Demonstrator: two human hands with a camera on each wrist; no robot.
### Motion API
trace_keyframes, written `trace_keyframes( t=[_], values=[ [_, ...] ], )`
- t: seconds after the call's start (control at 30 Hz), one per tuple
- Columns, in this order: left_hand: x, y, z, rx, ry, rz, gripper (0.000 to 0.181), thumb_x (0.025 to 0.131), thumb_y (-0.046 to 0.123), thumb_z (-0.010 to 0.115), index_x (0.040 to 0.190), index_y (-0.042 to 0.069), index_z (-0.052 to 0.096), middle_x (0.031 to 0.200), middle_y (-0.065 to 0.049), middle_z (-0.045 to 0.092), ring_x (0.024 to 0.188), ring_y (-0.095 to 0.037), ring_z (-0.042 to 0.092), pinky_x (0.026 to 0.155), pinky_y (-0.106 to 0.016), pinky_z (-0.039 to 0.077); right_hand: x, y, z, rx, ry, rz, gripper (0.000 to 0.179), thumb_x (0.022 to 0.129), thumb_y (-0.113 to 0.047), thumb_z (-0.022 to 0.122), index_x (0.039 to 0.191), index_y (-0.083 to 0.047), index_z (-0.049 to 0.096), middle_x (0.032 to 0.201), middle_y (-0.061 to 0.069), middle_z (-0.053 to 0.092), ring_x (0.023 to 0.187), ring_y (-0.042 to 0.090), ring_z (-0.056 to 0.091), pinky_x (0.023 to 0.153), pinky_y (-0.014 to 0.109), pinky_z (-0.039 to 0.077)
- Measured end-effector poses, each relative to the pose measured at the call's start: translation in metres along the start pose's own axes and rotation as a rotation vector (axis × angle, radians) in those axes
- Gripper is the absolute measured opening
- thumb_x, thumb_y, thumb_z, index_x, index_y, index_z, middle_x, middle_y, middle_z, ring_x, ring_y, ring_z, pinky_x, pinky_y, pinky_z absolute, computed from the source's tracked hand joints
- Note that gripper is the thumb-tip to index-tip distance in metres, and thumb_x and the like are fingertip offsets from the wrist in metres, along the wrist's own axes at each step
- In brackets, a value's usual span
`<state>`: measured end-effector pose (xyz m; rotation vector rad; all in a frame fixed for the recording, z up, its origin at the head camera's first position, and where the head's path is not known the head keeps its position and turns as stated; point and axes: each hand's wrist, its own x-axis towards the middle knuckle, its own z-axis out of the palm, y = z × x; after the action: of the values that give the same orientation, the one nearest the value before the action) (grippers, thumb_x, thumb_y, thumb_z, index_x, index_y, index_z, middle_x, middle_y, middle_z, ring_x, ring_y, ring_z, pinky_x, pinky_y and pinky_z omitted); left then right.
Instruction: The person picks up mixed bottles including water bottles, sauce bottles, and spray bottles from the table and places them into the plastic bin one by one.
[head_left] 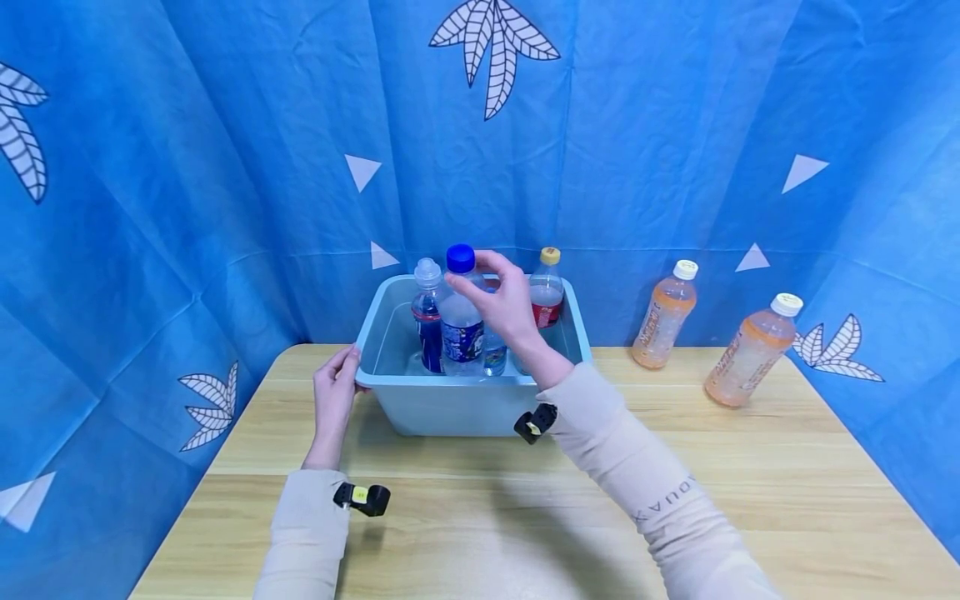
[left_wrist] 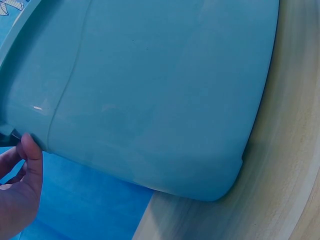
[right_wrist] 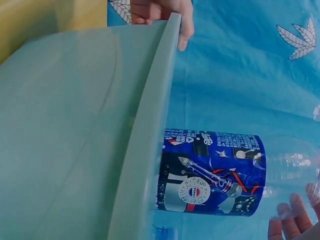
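Observation:
A light blue plastic bin point(head_left: 457, 404) stands on the wooden table. My left hand point(head_left: 335, 392) grips its left front corner, thumb at the rim, as the left wrist view also shows. With thumb and fingers around its upper part, my right hand point(head_left: 510, 304) holds a clear soda bottle point(head_left: 461, 333) upright in the bin's opening. That bottle has a blue cap and a dark blue Pepsi label point(right_wrist: 210, 175). To its left in the bin is a bottle with a clear domed cap point(head_left: 429, 321). Another blue-labelled bottle point(head_left: 494, 354) is partly hidden below my right hand.
A yellow-capped bottle with a red label point(head_left: 547, 296) stands at the bin's right back. Two orange-tinted bottles with white caps, one nearer the bin point(head_left: 663, 321) and one farther right point(head_left: 753, 354), stand on the table point(head_left: 750, 500). A blue patterned curtain point(head_left: 637, 125) hangs behind.

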<state>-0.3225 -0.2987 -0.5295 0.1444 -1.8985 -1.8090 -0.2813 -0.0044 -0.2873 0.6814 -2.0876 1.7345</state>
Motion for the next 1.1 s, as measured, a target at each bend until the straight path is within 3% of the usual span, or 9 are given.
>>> trace_keyframes(
  t=[0.07,0.3,0.33,0.47,0.5,0.6,1.0,1.03,1.1],
  values=[
    [-0.001,0.003,0.0,0.021,-0.002,-0.009,0.041,0.083,0.048,0.054,0.114,0.023,0.061,0.103,-0.008,0.057,0.063,-0.02,0.057,0.049,-0.025,0.049,0.0,0.0,0.004,-0.003,0.003,0.001,0.033,0.08,-0.024,0.066,0.108,-0.007,0.061,0.102,0.003,0.059,0.094,0.013,0.051,0.079,0.03,0.044],
    [-0.024,0.056,0.004,-0.082,-0.071,-0.073,0.039,0.087,0.038,0.054,0.117,0.014,0.06,0.102,-0.01,0.058,0.063,-0.017,0.057,0.052,-0.025,0.05,0.003,0.004,0.018,-0.022,-0.002,0.015,0.033,0.08,-0.025,0.066,0.108,-0.009,0.061,0.102,0.001,0.06,0.095,0.012,0.051,0.079,0.029,0.043],
    [-0.015,0.039,0.002,-0.036,-0.052,-0.069,0.041,0.085,0.043,0.054,0.117,0.017,0.06,0.103,-0.009,0.057,0.063,-0.016,0.057,0.052,-0.024,0.05,0.003,0.004,0.02,-0.029,-0.005,0.021,0.034,0.08,-0.026,0.066,0.108,-0.009,0.061,0.102,0.0,0.06,0.095,0.011,0.051,0.08,0.029,0.043],
    [-0.011,0.026,0.002,-0.002,-0.035,-0.011,0.04,0.085,0.047,0.052,0.115,0.021,0.061,0.101,-0.008,0.058,0.062,-0.018,0.057,0.051,-0.024,0.05,0.003,0.006,0.028,-0.043,-0.019,0.034,0.036,0.08,-0.029,0.066,0.11,-0.011,0.06,0.103,-0.001,0.059,0.096,0.012,0.05,0.081,0.029,0.043],
    [-0.002,0.007,0.0,0.043,-0.006,-0.006,0.042,0.083,0.05,0.052,0.115,0.025,0.061,0.102,-0.007,0.058,0.063,-0.019,0.057,0.05,-0.025,0.05,0.003,0.006,0.029,-0.044,-0.022,0.037,0.036,0.08,-0.029,0.066,0.11,-0.011,0.06,0.104,-0.001,0.059,0.097,0.012,0.05,0.082,0.03,0.043],
    [0.0,0.001,0.0,0.046,0.014,0.007,0.04,0.083,0.05,0.052,0.113,0.026,0.061,0.101,-0.007,0.058,0.064,-0.022,0.057,0.049,-0.026,0.049,0.002,0.008,0.034,-0.048,-0.031,0.056,0.038,0.079,-0.031,0.066,0.111,-0.012,0.06,0.105,-0.002,0.058,0.098,0.013,0.049,0.083,0.031,0.042],
    [0.001,-0.003,-0.001,0.051,0.022,0.012,0.039,0.083,0.051,0.052,0.113,0.027,0.061,0.1,-0.005,0.059,0.064,-0.023,0.057,0.049,-0.026,0.05,0.0,0.012,0.057,-0.026,-0.026,0.155,0.04,0.078,-0.031,0.068,0.113,-0.012,0.059,0.105,-0.001,0.058,0.099,0.016,0.05,0.084,0.031,0.044],
    [-0.008,0.017,0.001,0.006,-0.004,0.004,0.038,0.085,0.047,0.052,0.114,0.024,0.061,0.099,-0.007,0.059,0.063,-0.022,0.057,0.049,-0.026,0.049,0.0,0.013,0.059,-0.029,-0.025,0.155,0.041,0.078,-0.031,0.068,0.113,-0.013,0.059,0.105,-0.001,0.058,0.099,0.016,0.05,0.084,0.032,0.044],
    [-0.011,0.021,0.001,-0.01,-0.021,-0.015,0.039,0.086,0.045,0.052,0.115,0.021,0.061,0.101,-0.008,0.058,0.063,-0.019,0.057,0.05,-0.025,0.049,-0.002,0.015,0.062,-0.036,-0.024,0.16,0.04,0.078,-0.031,0.068,0.113,-0.013,0.059,0.105,-0.002,0.058,0.098,0.015,0.051,0.083,0.03,0.044]
  ],
)
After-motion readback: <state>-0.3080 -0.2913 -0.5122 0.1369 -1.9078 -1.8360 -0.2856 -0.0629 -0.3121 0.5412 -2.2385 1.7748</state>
